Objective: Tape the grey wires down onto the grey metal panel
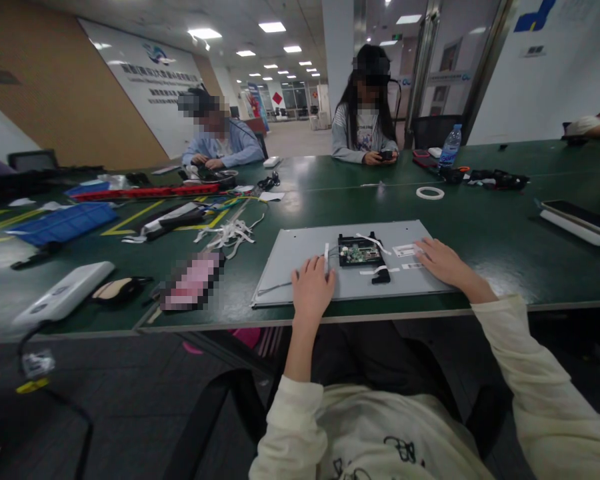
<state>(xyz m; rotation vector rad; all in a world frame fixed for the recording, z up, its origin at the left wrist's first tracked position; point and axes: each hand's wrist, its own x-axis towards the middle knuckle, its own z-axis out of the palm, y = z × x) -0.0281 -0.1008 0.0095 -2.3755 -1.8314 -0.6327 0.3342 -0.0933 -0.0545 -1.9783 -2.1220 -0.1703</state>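
A flat grey panel (290, 257) lies on the green table near its front edge. On its middle sits a green circuit board (361, 254) in a black bracket (381, 275), with white tape strips (375, 241) across it. My left hand (313, 285) rests on the panel's left part, fingers spread, beside an upright white strip (327, 257) and a thin cable. My right hand (445, 261) lies with its fingers apart on the panel's right edge, next to white labels (406, 250). Neither hand holds anything.
Left of the panel are a pink phone-like object (193, 281), white strips (230, 233), a white power strip (65, 293) and a blue tray (65, 223). A tape roll (430, 193) and bottle (450, 147) stand beyond. Two people sit across the table; another is far right.
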